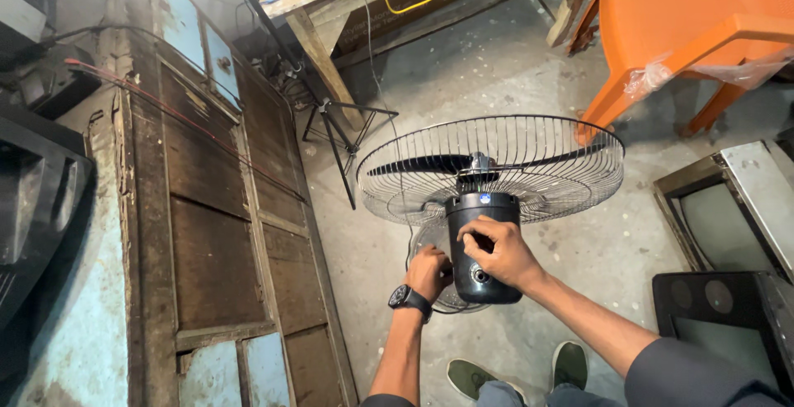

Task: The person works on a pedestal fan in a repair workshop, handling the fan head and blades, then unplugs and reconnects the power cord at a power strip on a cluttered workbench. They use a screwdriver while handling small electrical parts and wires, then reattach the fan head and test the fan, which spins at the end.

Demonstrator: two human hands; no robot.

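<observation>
The fan's motor housing (484,246) is glossy black plastic, smooth under the right hand (500,251); its grille (496,167) is thin bright metal wire, shiny where light strikes; the cabinet (211,217) beside it is rough, dark, weathered wood with flaking pale blue paint; the floor (595,241) is matt grey concrete, stained and gritty; the chair (686,18) is smooth orange plastic, partly wrapped in clear film; the watch (407,297) on the left wrist looks matt black.

Grey-screened old television sets (728,225) stand at right, another dark set (33,208) at left.
</observation>
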